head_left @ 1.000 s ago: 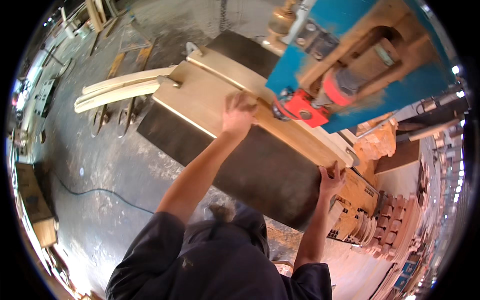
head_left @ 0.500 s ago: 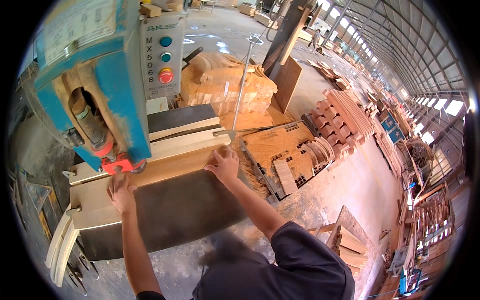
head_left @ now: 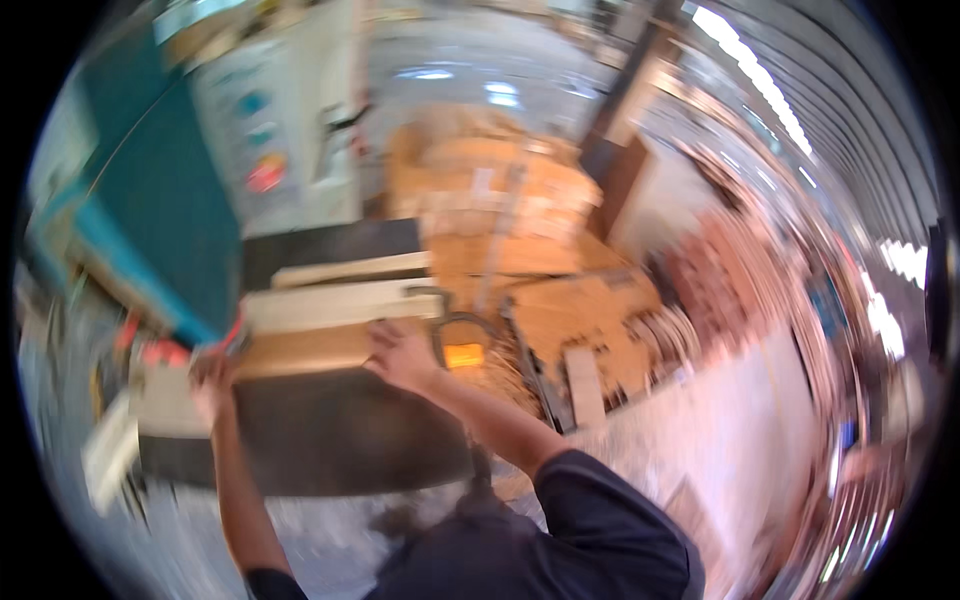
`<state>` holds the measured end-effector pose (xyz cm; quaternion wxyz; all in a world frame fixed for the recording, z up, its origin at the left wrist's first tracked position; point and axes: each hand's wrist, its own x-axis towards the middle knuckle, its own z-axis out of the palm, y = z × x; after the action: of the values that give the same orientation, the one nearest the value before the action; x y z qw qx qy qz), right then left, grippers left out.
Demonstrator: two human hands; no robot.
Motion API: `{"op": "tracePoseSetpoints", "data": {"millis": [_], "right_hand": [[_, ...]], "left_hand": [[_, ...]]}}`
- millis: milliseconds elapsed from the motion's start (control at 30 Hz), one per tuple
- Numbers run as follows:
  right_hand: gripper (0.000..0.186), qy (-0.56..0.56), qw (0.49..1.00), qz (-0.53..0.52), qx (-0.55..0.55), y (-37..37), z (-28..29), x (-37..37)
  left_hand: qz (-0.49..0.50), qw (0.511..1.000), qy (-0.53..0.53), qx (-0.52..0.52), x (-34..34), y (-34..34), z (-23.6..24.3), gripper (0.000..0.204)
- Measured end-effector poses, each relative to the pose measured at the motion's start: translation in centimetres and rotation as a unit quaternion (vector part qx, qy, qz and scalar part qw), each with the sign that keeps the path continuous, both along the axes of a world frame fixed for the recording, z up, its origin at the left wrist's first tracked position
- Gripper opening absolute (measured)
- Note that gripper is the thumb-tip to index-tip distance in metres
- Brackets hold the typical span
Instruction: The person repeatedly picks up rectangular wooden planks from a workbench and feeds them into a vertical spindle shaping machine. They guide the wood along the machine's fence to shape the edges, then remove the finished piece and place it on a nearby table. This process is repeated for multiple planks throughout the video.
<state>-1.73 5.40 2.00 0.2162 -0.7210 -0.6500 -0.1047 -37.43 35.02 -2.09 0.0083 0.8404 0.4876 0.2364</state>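
The picture is smeared by motion. A wooden board [head_left: 300,350] lies across a dark machine table [head_left: 340,430], its brown face running between my hands. Against its far side sits a paler wooden strip [head_left: 340,303]. My right hand [head_left: 402,353] rests on the board's right end, fingers stretched over it and thumb apart. Near the board's left part, my left hand [head_left: 211,388] is close to the red parts [head_left: 165,350] under the blue machine head [head_left: 160,190]. Its fingers are too blurred to tell how they are set. The machine's cutter cannot be made out.
A control panel [head_left: 255,130] with a red button stands at the back left. Behind the table, curved wooden pieces [head_left: 480,180] are piled amid sawdust. To the right are a dusty pallet [head_left: 580,330] and stacked reddish wood parts [head_left: 725,270]. A dark post [head_left: 630,90] rises behind.
The view has swung, and the machine head now sits further left in it. Both hands appear further left too, still at the board. A dark ring with a bright orange patch now shows beside my right hand.
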Motion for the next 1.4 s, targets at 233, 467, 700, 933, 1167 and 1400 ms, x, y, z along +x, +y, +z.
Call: {"op": "tracePoseSetpoints", "data": {"millis": [233, 467, 700, 933, 1167, 1400], "right_hand": [[0.041, -0.061, 0.995, 0.009, 0.074, -2.5, 1.1, 2.9], [0.042, -0.068, 0.995, 0.05, 0.05, -2.3, 0.1, 4.0], [0.051, -0.043, 0.967, 0.233, -0.094, -2.4, 2.0, 8.9], [0.056, -0.083, 0.93, 0.326, -0.147, -2.8, 3.1, 10.0], [0.063, -0.086, 0.914, 0.373, -0.133, -2.8, 3.0, 10.7], [0.085, -0.081, 0.863, 0.442, -0.232, -2.3, 6.3, 12.4]], "left_hand": [[0.211, 0.951, -0.207, -0.087, 14.0, -15.0, 5.2, 0.044], [0.337, 0.906, -0.232, -0.111, 21.3, -17.0, 2.4, 0.058], [0.362, 0.9, -0.187, -0.155, 24.8, -17.0, 4.3, 0.062], [0.362, 0.899, -0.195, -0.148, 24.9, -17.4, 4.2, 0.06], [0.384, 0.898, -0.178, -0.122, 25.4, -17.5, 3.7, 0.058], [0.394, 0.897, -0.175, -0.097, 26.0, -17.4, 3.2, 0.056]]}}
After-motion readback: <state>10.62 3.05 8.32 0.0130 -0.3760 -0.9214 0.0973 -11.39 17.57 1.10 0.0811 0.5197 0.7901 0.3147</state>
